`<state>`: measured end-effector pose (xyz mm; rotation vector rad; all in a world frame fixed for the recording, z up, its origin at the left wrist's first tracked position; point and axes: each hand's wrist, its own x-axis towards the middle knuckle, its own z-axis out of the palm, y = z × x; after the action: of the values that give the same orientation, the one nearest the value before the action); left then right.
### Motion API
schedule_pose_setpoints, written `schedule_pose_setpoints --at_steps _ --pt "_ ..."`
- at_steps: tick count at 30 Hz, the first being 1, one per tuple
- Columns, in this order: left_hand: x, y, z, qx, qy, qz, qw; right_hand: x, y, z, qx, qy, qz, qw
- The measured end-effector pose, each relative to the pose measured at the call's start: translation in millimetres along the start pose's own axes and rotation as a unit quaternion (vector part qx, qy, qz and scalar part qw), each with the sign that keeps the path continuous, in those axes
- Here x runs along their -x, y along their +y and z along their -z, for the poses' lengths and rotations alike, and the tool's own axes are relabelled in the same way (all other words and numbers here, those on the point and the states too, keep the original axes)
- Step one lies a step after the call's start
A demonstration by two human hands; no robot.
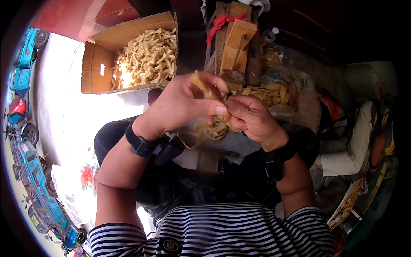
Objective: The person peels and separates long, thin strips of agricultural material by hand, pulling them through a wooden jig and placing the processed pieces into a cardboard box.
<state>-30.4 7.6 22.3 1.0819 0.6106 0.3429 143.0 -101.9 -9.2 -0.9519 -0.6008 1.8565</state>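
Close together over my lap, both hands work on a pale yellow, soft flat strip [198,81]. My left hand [182,105] pinches it between thumb and fingers, and one bunched end sticks up past the index finger. My right hand [254,118] grips the strip beside it with thumb and curled fingers. The part between the fingertips is mostly hidden. Below the hands lies a loose heap of similar strips [215,131], partly covered by them. Further folded strips [267,94] rest on a plastic sheet [299,109] just past my right hand.
A cardboard box [92,77] at the far left holds a heap of knotted yellowish pieces [150,58]. Ahead stands a wooden frame [233,47] with a red cloth [223,23] tied round it, near a capped clear bottle [271,35]. Blue vehicles [36,171] line the left edge.
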Motion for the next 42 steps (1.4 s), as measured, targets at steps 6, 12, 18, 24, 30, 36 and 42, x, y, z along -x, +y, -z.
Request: schedule_pose_setpoints --at_steps 6,12,18,24,30,36,42 --pt "-10.2 -12.2 6.0 0.044 0.060 -0.021 0.997 7.9 -25.3 8.9 0.198 0.204 0.099 0.954" --pt "-70.6 -35.9 10.6 -0.154 0.118 -0.058 0.979 -33.2 -13.1 55.4 0.415 0.374 0.201 0.805" --pt "-69.9 -42.5 27.4 -0.250 0.222 -0.019 0.942 -43.5 -9.4 88.1 0.455 0.435 0.277 0.726" --pt "-28.3 -16.8 -16.0 -0.242 0.078 -0.131 0.958 -19.9 -25.9 10.9 0.580 0.174 0.412 0.681" --pt "10.8 -30.5 -41.6 -0.042 -0.178 0.148 0.972 2.9 -34.0 -3.7 0.479 0.021 0.409 0.776" --pt "18.6 13.9 -44.2 -0.035 -0.366 -0.217 0.904 15.3 -38.2 -2.5 0.373 0.148 0.367 0.840" --pt "0.4 3.2 -11.3 -0.277 0.134 -0.208 0.929 11.3 -31.1 -0.3 0.280 0.149 0.257 0.913"
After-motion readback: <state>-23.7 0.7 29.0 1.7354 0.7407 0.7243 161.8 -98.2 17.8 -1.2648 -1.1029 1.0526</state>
